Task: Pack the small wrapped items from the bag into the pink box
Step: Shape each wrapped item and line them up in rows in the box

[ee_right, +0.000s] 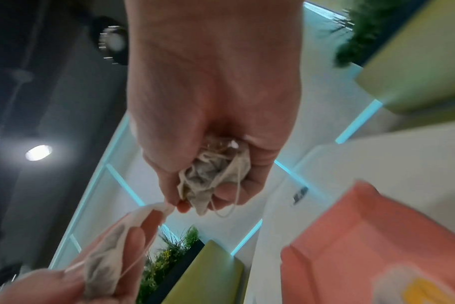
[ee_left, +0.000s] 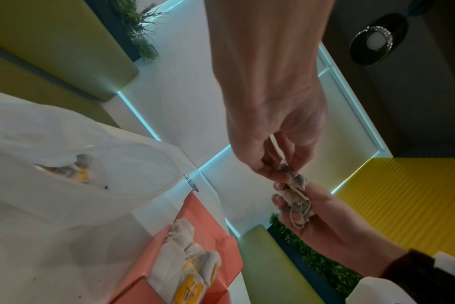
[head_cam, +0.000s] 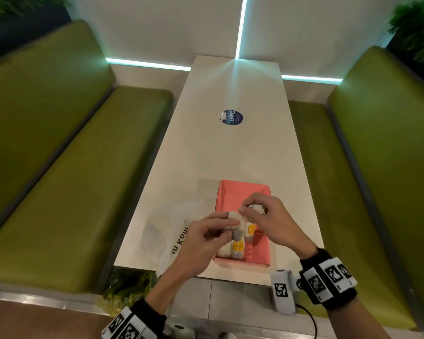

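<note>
The pink box (head_cam: 242, 192) lies open on the table near the front edge, with several white wrapped items with yellow tags (head_cam: 238, 248) in its near end. Both hands meet just above it. My left hand (head_cam: 227, 225) pinches one small wrapped item (head_cam: 239, 222) by its end. My right hand (head_cam: 252, 211) grips a crumpled bunch of wrapped items with strings (ee_right: 210, 170). The two bundles touch or are joined by string (ee_left: 298, 190). The white plastic bag (head_cam: 164, 228) lies left of the box and holds more items (ee_left: 68, 170).
A round blue sticker (head_cam: 232, 117) sits on the middle of the white table (head_cam: 230, 155). Green bench seats (head_cam: 59, 167) flank the table on both sides. Plants (head_cam: 127, 285) stand below the table's near left corner.
</note>
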